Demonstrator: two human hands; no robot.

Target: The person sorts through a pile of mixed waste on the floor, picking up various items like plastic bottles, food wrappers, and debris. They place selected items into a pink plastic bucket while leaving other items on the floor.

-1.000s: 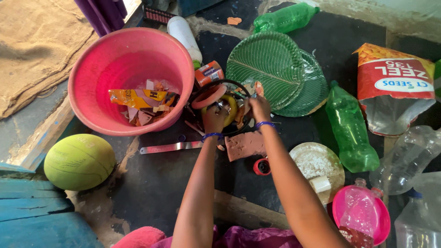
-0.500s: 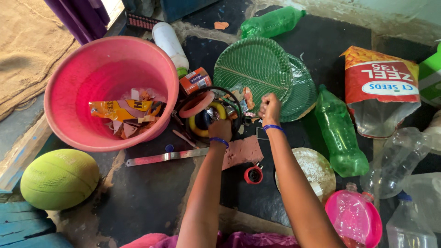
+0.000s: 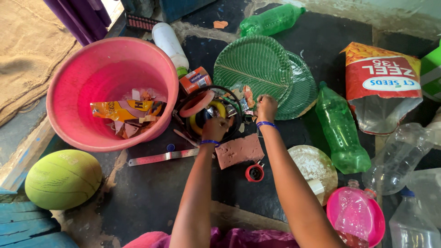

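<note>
Fingers of the left hand point(image 3: 216, 127) curl over the yellow ring point(image 3: 206, 120); right hand point(image 3: 265, 106) clenches scraps point(image 3: 245, 98) just beside.

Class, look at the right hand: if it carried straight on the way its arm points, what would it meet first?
Probably the green leaf-pattern plates, just beyond the right hand; small scraps lie close by, and depth is unclear.

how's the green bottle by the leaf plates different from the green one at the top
The green bottle by the plates lies lengthwise toward the person, neck pointing away, just right of the green leaf plates. The green bottle at the top lies crosswise beyond the plates and shows smaller in frame. Both are green see-through plastic, lying down on the dark floor.
</note>
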